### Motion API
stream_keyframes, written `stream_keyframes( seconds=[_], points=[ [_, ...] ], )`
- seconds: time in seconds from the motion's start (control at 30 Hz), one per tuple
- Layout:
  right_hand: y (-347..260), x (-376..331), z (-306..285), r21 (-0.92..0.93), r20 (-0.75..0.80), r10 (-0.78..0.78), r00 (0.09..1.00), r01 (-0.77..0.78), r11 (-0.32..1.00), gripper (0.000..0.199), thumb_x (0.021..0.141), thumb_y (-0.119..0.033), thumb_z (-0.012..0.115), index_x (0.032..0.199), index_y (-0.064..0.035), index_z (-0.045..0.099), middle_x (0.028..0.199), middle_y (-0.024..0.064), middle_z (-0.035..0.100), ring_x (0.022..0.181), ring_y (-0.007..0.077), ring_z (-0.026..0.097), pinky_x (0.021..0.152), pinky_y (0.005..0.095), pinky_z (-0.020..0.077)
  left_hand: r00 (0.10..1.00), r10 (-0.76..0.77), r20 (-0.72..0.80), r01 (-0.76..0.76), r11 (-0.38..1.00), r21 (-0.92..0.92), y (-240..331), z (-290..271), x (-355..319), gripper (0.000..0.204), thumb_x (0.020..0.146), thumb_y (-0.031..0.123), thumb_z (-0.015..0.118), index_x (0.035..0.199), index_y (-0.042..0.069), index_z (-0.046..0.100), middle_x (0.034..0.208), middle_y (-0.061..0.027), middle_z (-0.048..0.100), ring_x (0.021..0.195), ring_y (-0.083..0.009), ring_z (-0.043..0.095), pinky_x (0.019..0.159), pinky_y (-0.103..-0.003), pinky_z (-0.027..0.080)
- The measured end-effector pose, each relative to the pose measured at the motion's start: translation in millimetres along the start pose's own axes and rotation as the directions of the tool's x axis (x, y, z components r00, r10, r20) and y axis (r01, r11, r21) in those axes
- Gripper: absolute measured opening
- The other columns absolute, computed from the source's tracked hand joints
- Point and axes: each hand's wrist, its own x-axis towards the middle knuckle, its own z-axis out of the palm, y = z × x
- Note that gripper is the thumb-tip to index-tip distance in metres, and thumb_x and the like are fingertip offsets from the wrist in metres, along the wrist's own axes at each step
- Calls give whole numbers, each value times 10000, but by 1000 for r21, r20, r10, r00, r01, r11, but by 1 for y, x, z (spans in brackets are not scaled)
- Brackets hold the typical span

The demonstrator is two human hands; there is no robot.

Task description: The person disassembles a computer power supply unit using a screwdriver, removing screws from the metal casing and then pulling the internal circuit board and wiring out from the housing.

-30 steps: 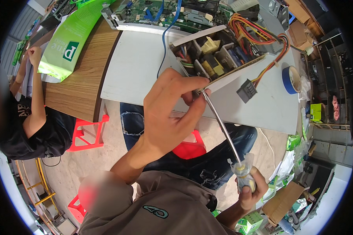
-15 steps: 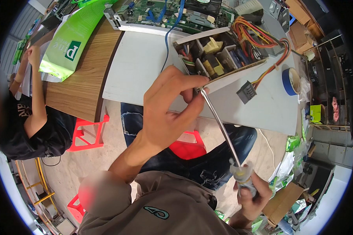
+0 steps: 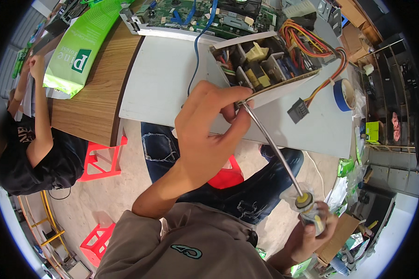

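An opened computer power supply (image 3: 265,67) with a bare metal case lies on the white table, its coils and boards showing. My left hand (image 3: 209,123) is closed at its near-left corner, index finger and thumb pinching the case edge around the screwdriver tip. My right hand (image 3: 312,237) grips the handle of a long screwdriver (image 3: 277,153), which has clear, wrinkled plastic around it. The shaft slants up from the handle to the case edge. What the tip sits in is hidden by my fingers. Multicoloured wires (image 3: 300,39) run from the supply to a black connector (image 3: 298,111).
A green circuit board (image 3: 172,21) in a metal frame lies at the back, with a blue cable (image 3: 196,56) hanging from it. Blue tape (image 3: 343,95) is at right. A green bag (image 3: 74,60) rests on the wooden table (image 3: 105,88); a person (image 3: 37,139) sits at left.
The screwdriver handle and my right hand have shifted right and slightly down. My left hand and the power supply have moved slightly right; the tip stays at the case edge.
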Motion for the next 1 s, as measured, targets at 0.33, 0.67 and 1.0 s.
stream_keyframes(
  seconds=[0.33, 0.67, 1.0],
  points=[
    [23, -9, -9, -308, -24, 31, 999, -37, 951, 857, 959, -707, 547, 1392, 28, 464, 1082, 171, 621, 658, 170, 627, 532, 238, 469, 1000, -8, -14, 8, 1000, 10, 2, 17, -1, 355, 840, -170, 718, 1154, -9, 681, 900, -35, 522, 734, -90, 523, 701, -221, 493],
    [16, -4, -5, -361, -274, -57, 960, -47, 931, 617, 901, -442, 795, 1283, -71, 483, 1043, 168, 566, 863, 245, 594, 764, 359, 501, 999, 1, -40, -1, 1000, -3, 6, 29, -6, 352, 846, -177, 712, 1155, -13, 674, 905, -28, 530, 731, -76, 523, 706, -222, 500],
    [36, 6, -15, -462, -117, -422, 899, 327, 824, 746, 894, -605, 726, 1279, 7, 542, 1160, 189, 569, 908, 264, 620, 709, 360, 527, 996, 13, -93, -12, 1000, 10, 7, 38, -5, 358, 773, -147, 717, 1094, 13, 712, 786, -61, 570, 623, -138, 561, 609, -282, 451]
  ],
)
